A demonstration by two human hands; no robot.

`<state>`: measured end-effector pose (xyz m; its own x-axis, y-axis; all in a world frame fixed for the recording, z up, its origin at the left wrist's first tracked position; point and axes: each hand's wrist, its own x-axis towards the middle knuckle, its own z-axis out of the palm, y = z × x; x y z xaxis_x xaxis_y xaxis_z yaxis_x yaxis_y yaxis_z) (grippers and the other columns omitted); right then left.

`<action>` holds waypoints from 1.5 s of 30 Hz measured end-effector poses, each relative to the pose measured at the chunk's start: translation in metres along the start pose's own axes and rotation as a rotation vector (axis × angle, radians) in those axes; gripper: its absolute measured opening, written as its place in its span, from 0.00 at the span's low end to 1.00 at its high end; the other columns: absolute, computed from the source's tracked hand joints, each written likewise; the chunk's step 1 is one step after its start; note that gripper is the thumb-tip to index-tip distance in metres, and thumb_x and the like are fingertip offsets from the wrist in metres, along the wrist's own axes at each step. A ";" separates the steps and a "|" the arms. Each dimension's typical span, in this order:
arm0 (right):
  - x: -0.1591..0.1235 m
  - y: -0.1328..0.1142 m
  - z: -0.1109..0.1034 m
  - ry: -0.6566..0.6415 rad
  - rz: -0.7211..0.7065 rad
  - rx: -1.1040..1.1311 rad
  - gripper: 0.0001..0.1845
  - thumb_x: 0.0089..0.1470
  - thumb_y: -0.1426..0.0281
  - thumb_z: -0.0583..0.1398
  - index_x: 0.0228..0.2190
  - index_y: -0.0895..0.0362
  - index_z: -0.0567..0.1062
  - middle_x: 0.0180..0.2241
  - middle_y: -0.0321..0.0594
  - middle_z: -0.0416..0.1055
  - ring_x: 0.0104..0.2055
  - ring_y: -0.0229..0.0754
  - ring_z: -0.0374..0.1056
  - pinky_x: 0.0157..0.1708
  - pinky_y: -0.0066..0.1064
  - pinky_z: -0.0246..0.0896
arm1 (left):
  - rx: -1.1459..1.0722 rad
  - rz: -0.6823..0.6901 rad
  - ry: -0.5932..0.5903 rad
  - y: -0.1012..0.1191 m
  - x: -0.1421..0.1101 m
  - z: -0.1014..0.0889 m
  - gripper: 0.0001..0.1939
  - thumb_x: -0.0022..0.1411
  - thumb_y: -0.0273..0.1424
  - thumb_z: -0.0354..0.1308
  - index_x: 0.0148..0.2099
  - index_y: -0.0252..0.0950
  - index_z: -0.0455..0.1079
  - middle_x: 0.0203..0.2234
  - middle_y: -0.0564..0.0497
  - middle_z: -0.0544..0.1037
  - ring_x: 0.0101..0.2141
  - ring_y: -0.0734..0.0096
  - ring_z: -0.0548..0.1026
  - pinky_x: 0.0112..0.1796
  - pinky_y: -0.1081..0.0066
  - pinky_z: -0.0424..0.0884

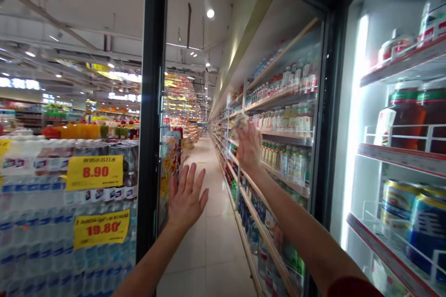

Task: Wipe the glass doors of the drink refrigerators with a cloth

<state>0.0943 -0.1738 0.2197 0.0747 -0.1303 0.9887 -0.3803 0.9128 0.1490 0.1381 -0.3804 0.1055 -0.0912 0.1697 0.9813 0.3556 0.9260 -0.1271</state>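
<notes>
One head view: Looking across a glass door [152, 102] with its near upright at nine o'clock, swung out from a lit cooler [353, 139] at three o'clock.
Left hand [184, 202]: Raised at seven o'clock with fingers spread wide, holding nothing; on the glass door or just short of it, impossible to make out which.
Right hand [251, 153]: Reaching in from five o'clock to just off centre at four, blurred; with fingers drawn together over a cloth [239, 124], apparently holding it, too smeared to judge how tightly.
Cloth: Pale, at three o'clock very near centre, against or close to the glass door.
Step in hand: Judged to be wiping the glass door.
Next move: Probably calls for even pressure through the cloth, a flattened palm and a steadying left hand, lest the glass door swing.
Upper yellow sign [95, 172]: Readable as "8.90" in red, between eight and nine o'clock; headed by Chinese characters too smeared to trust.
Lower yellow sign [101, 229]: Readable as "19.80" in red, at eight o'clock; headed likewise by blurred characters.
Dark bottles [406, 112]: Capped in green at three o'clock, without legible brand.
Blue can [428, 227]: Marked with white characters, low at nearly four o'clock; not legible.
</notes>
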 end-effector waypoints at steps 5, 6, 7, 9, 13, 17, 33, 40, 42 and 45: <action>-0.002 -0.030 0.002 -0.155 -0.347 0.038 0.23 0.53 0.74 0.51 0.51 0.49 0.66 0.60 0.38 0.54 0.64 0.41 0.42 0.61 0.44 0.36 | 0.026 0.021 0.007 -0.001 0.001 -0.002 0.31 0.59 0.36 0.52 0.63 0.41 0.49 0.59 0.42 0.56 0.61 0.60 0.50 0.58 0.52 0.40; 0.002 -0.018 0.001 -0.116 -0.273 0.022 0.23 0.54 0.73 0.50 0.51 0.50 0.67 0.60 0.39 0.54 0.64 0.42 0.43 0.61 0.45 0.37 | 0.031 0.023 0.009 -0.001 0.001 -0.002 0.31 0.59 0.36 0.52 0.63 0.41 0.49 0.59 0.42 0.56 0.61 0.60 0.50 0.59 0.52 0.40; 0.009 -0.002 0.000 -0.061 -0.155 0.001 0.22 0.54 0.73 0.49 0.51 0.51 0.66 0.60 0.41 0.53 0.63 0.43 0.44 0.60 0.46 0.38 | 0.034 0.022 0.009 -0.001 0.001 -0.003 0.31 0.59 0.36 0.52 0.63 0.41 0.49 0.59 0.42 0.56 0.61 0.60 0.50 0.59 0.53 0.40; 0.022 0.026 -0.001 0.072 0.137 -0.040 0.23 0.55 0.72 0.47 0.52 0.55 0.65 0.60 0.47 0.52 0.63 0.47 0.46 0.58 0.50 0.41 | 0.033 0.016 -0.003 0.000 0.001 -0.004 0.31 0.59 0.37 0.52 0.63 0.41 0.49 0.59 0.43 0.56 0.61 0.60 0.50 0.59 0.53 0.39; 0.027 0.021 0.003 0.159 0.310 -0.047 0.24 0.56 0.72 0.45 0.53 0.58 0.64 0.61 0.50 0.50 0.63 0.49 0.45 0.57 0.50 0.44 | 0.024 0.000 -0.023 0.003 0.001 -0.002 0.31 0.59 0.38 0.52 0.63 0.42 0.49 0.59 0.43 0.57 0.60 0.59 0.52 0.59 0.52 0.39; 0.011 -0.036 0.006 -0.069 -0.198 0.032 0.23 0.55 0.72 0.49 0.52 0.51 0.65 0.60 0.41 0.53 0.64 0.43 0.42 0.60 0.46 0.40 | 0.017 0.020 -0.002 0.000 0.001 -0.008 0.30 0.58 0.37 0.52 0.62 0.41 0.51 0.58 0.42 0.59 0.60 0.58 0.53 0.58 0.52 0.40; -0.089 -0.123 0.005 -0.179 -0.726 0.264 0.16 0.55 0.71 0.53 0.45 0.51 0.70 0.57 0.37 0.60 0.62 0.44 0.49 0.60 0.45 0.40 | -0.059 0.151 0.206 -0.046 0.005 -0.070 0.29 0.58 0.26 0.49 0.61 0.34 0.48 0.58 0.39 0.58 0.60 0.60 0.53 0.56 0.55 0.53; 0.019 -0.071 0.010 0.079 -0.068 0.059 0.23 0.54 0.75 0.49 0.52 0.54 0.65 0.60 0.46 0.52 0.63 0.47 0.44 0.58 0.50 0.44 | -0.033 0.147 0.179 -0.049 0.003 -0.074 0.24 0.59 0.28 0.47 0.58 0.34 0.53 0.55 0.39 0.63 0.59 0.61 0.55 0.55 0.55 0.54; 0.021 -0.066 0.007 0.072 -0.048 0.042 0.23 0.54 0.74 0.50 0.52 0.55 0.65 0.61 0.46 0.51 0.63 0.48 0.44 0.58 0.50 0.45 | -0.027 0.133 0.178 -0.047 0.004 -0.076 0.23 0.59 0.28 0.48 0.57 0.34 0.55 0.55 0.39 0.64 0.59 0.62 0.55 0.55 0.56 0.54; -0.048 -0.081 -0.003 -0.058 -0.317 0.114 0.22 0.52 0.77 0.51 0.49 0.54 0.68 0.58 0.44 0.57 0.63 0.45 0.46 0.60 0.47 0.44 | -0.014 0.110 0.151 -0.041 0.005 -0.078 0.21 0.58 0.26 0.48 0.54 0.34 0.58 0.54 0.40 0.65 0.59 0.63 0.56 0.56 0.57 0.53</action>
<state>0.1245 -0.2402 0.1603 0.1540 -0.4252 0.8919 -0.4478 0.7746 0.4466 0.1955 -0.4435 0.1267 0.0891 0.2166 0.9722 0.3689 0.8995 -0.2342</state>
